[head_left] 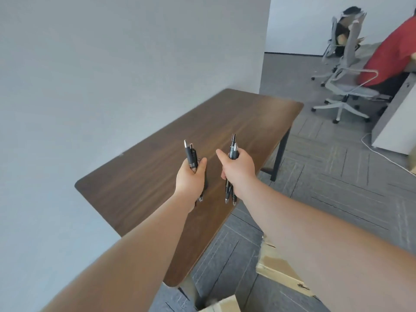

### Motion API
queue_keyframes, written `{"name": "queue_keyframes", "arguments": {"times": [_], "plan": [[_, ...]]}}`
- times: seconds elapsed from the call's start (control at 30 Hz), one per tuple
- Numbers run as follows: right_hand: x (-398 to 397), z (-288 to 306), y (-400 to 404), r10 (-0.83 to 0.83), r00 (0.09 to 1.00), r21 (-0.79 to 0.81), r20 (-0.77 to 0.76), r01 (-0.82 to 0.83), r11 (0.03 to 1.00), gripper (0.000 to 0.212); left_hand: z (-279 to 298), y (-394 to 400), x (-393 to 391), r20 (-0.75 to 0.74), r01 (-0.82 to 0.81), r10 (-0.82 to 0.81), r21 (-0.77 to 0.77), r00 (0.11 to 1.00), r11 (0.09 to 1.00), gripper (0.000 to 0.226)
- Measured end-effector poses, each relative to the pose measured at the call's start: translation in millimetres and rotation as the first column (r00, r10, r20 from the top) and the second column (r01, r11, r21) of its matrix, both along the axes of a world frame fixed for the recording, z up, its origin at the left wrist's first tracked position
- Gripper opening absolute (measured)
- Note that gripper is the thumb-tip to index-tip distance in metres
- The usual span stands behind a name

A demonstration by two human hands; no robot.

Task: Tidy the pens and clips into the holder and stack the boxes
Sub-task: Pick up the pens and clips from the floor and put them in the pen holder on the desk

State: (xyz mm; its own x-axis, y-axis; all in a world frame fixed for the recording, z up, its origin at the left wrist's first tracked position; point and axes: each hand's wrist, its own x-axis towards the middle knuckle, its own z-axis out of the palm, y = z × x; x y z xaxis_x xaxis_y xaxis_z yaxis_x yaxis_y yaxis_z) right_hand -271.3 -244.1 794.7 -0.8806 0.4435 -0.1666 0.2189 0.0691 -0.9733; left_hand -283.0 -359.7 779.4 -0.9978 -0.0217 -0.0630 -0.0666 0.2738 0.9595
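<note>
Fingers (pixel 202 163) of the left hand (pixel 190 176) wrap a bunch of dark pens (pixel 191 155); the right hand (pixel 238 168) grips a second bunch (pixel 233 149), toward three o'clock. Both hover over the brown table (pixel 146 174). Cardboard boxes (pixel 276 269) sit at five o'clock.

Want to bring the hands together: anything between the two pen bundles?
Nothing: in the head view only bare table shows between the left hand and right hand.
</note>
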Motion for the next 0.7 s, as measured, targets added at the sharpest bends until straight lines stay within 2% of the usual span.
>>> {"name": "queue_keyframes", "arguments": {"times": [0.17, 0.4, 0.7], "plan": [[-72, -7, -51, -0.104, 0.995, 0.001, -0.009, 0.104, 0.995, 0.03, -12, -39, -76, 0.001, 0.049, -0.049, 0.055, 0.999, 0.997, 0.026], [-149, -28, -61, -0.232, 0.972, 0.038, -0.048, 0.234, 0.972, 0.029, -33, -29, -150, -0.011, 0.116, -0.116, 0.185, 0.993, 0.976, 0.025], [-186, -63, -64, -0.307, 0.951, 0.036, -0.023, 0.308, 0.951, 0.03, -70, -28, -184, 0.039, 0.144, -0.15, 0.12, 0.988, 0.982, 0.012]]}}
